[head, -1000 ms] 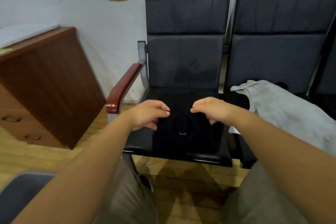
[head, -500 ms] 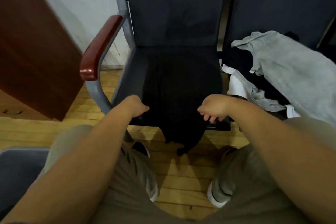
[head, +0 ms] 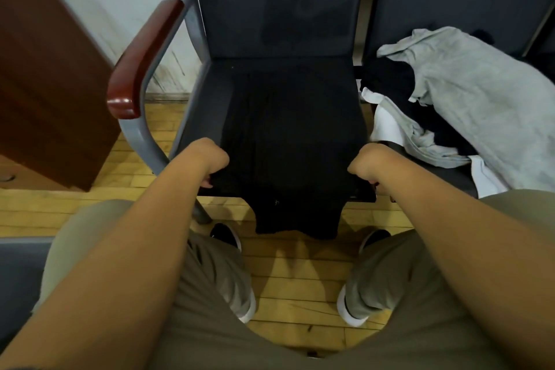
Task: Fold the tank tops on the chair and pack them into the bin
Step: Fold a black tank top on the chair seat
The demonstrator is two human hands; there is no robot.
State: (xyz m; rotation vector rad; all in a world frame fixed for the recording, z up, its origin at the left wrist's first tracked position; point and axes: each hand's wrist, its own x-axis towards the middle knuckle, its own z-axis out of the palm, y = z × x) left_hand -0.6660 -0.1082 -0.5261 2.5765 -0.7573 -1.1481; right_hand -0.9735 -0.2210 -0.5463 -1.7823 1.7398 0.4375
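A black tank top point(head: 288, 141) lies spread flat on the black chair seat point(head: 207, 111), its near end hanging over the front edge. My left hand point(head: 211, 161) grips its left side near the seat's front. My right hand point(head: 368, 164) grips its right side at the same height. On the seat to the right lies a heap of tops: a grey one point(head: 468, 93) over a black one point(head: 387, 81) and a white one point(head: 387, 123). No bin is in view.
A red-brown armrest point(head: 141, 60) on a grey frame stands left of the seat. A brown wooden cabinet point(head: 45, 84) fills the far left. My knees and shoes are over the wooden floor point(head: 300, 276) below the seat. A dark surface point(head: 18, 276) shows at lower left.
My hands pulled the black top toward me from mid-seat to the front edge, so it now lies stretched over the seat with its end hanging off. My view tilted down.
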